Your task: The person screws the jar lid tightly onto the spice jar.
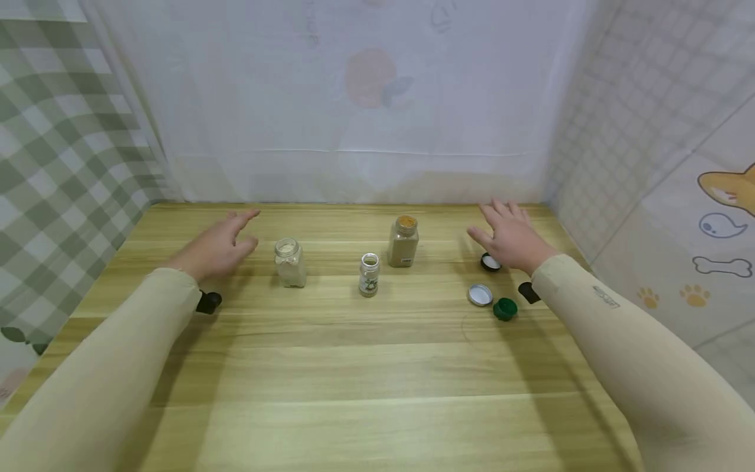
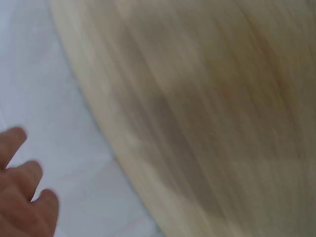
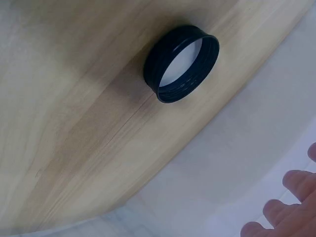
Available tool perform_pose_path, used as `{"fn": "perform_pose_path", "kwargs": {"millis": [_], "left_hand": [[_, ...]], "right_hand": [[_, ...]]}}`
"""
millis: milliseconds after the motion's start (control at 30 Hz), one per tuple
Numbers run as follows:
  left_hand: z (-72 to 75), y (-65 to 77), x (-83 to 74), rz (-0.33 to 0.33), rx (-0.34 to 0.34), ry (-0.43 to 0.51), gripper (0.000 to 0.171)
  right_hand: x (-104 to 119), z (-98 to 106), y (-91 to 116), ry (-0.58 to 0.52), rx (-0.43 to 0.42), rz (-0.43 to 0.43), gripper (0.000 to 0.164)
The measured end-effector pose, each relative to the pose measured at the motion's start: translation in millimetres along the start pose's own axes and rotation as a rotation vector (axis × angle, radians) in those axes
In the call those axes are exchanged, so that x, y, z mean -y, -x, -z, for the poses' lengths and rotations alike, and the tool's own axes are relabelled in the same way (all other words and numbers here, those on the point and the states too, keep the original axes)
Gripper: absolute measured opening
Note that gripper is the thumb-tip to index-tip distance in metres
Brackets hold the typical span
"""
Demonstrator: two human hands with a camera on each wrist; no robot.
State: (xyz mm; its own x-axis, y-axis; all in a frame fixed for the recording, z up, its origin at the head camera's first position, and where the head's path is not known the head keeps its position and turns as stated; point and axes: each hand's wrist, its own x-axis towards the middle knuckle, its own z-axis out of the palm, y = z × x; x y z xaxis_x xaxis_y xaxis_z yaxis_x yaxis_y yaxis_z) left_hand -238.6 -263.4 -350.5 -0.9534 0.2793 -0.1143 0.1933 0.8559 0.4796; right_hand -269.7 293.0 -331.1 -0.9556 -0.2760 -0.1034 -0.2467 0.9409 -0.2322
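My left hand (image 1: 218, 248) hovers over the left part of the table, fingers extended and holding nothing. The nearest thing to it is a glass jar (image 1: 291, 265) of pale powder, its mouth uncovered. Near the middle stands a small clear jar (image 1: 369, 275) with a green-and-white label, also lidless. Behind it to the right is a square jar (image 1: 404, 246) whose mouth looks orange-brown. On the right, my right hand (image 1: 510, 237) is spread above a black lid (image 3: 153, 64), which lies inside-up on the wood. A white-lined lid (image 1: 480, 295) and a green cap (image 1: 505, 309) lie closer to me.
The wooden table (image 1: 354, 380) ends at a white curtain (image 1: 283, 118) at the back. Green checked cloth (image 1: 65, 98) hangs on the left, and a patterned sheet (image 1: 649, 151) bounds the right side. Each wrist wears a small black camera mount.
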Motion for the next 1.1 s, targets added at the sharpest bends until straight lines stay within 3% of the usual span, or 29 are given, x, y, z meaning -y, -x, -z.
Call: {"fn": "perform_pose_path", "kwargs": {"millis": [233, 467, 567, 833, 1100], "left_hand": [[-7.6, 9.7, -12.1, -0.050, 0.148, 0.095, 0.089], [-23.9, 8.9, -24.2, -0.052, 0.167, 0.161, 0.102], [-31.4, 6.6, -25.8, -0.055, 0.147, 0.214, 0.096], [-47.1, 0.0, -25.2, -0.058, 0.105, 0.294, 0.057], [-49.6, -0.2, -22.2, -0.042, 0.117, 0.305, 0.064]], "right_hand": [[5, 1, 15, 0.004, 0.022, 0.046, 0.084], [11, -1, 26, 0.003, 0.048, 0.070, 0.081], [14, -2, 28, 0.003, 0.040, 0.077, 0.079], [16, -6, 33, -0.003, 0.048, 0.075, 0.072], [12, -6, 37, 0.017, 0.063, 0.080, 0.067]]}}
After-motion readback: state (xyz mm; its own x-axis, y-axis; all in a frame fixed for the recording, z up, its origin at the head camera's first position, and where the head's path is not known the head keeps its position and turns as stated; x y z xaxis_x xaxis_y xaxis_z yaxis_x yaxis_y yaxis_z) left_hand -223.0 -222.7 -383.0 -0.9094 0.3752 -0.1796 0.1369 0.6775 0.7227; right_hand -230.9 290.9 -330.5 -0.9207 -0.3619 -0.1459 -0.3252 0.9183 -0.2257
